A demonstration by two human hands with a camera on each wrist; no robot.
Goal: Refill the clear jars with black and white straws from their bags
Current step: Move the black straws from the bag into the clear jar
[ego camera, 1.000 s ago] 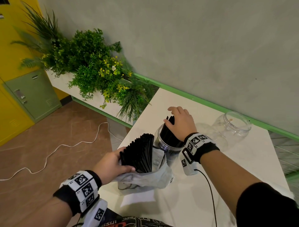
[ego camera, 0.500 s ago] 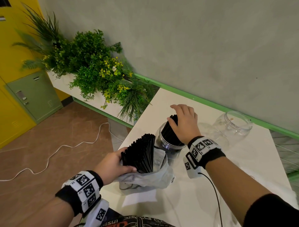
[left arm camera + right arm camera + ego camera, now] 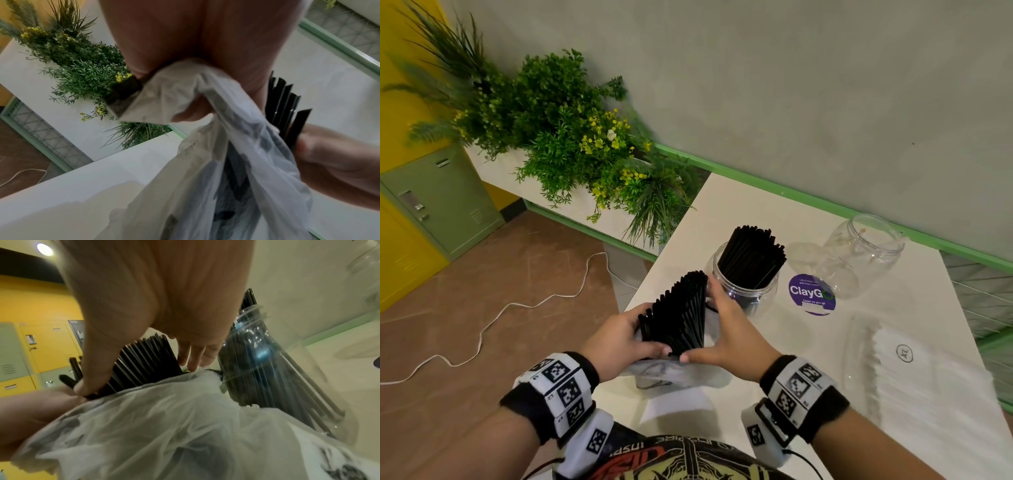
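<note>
Head view: left hand (image 3: 619, 337) grips the bag (image 3: 674, 373) and black straws (image 3: 681, 315) above the bench (image 3: 893, 428); right hand (image 3: 726, 337) closes round the fanned bunch, seemingly pinching. Square the straws first, then lift straight into the adjacent jar (image 3: 746, 291).

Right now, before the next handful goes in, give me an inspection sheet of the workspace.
Surface: white table, round purple ClayGo sticker.
Job's things: jar of black straws upright; empty jar; bag of black straws; bag of white straws lying flat.
Clutter: nothing seen.
Grippers: left hand grips bag and straws; right hand grips the bundle.
Cables: white cord on floor; black wrist cable.
Surroundings: planter, green locker, grey wall.
</note>
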